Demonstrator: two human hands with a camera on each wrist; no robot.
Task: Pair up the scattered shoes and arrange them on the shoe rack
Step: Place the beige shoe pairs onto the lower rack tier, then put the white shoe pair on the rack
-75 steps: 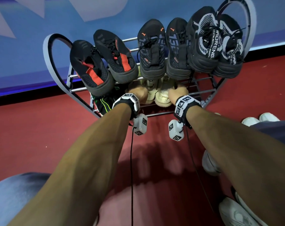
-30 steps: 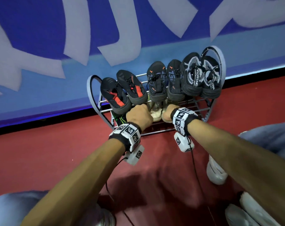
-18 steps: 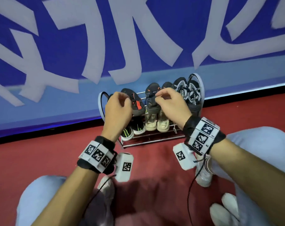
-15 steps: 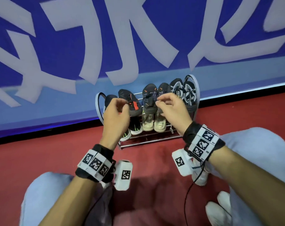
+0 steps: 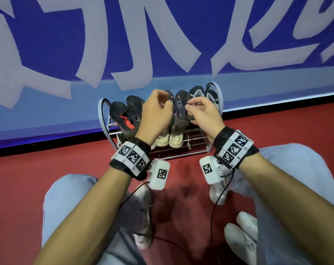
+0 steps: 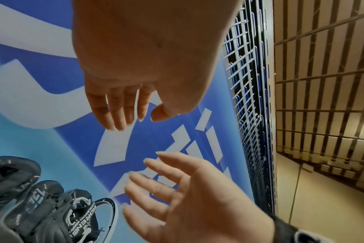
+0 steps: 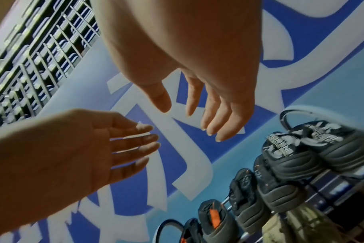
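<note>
The metal shoe rack (image 5: 197, 150) stands against the blue wall. Its top shelf carries a black-and-red pair (image 5: 122, 115), a black-and-orange pair (image 5: 179, 101) and a black-and-white pair (image 5: 197, 91). A beige pair (image 5: 170, 138) sits on the lower shelf, and a black-and-green shoe (image 5: 122, 137) shows beside it, mostly hidden. My left hand (image 5: 166, 105) and right hand (image 5: 191, 109) hover side by side in front of the top shelf, apart from the shoes. Both wrist views show relaxed fingers (image 6: 119, 115) (image 7: 210, 121) holding nothing.
White sneakers (image 5: 218, 194) (image 5: 143, 205) (image 5: 240, 232) sit on the red floor by my knees. Cables hang from both wrist units. A blue wall with large white letters rises behind the rack, and a wire fence (image 6: 249, 98) runs beyond it.
Both hands have left the lower shelf by the beige pair and risen in front of the top shelf. My head has pulled back, so the rack looks smaller.
</note>
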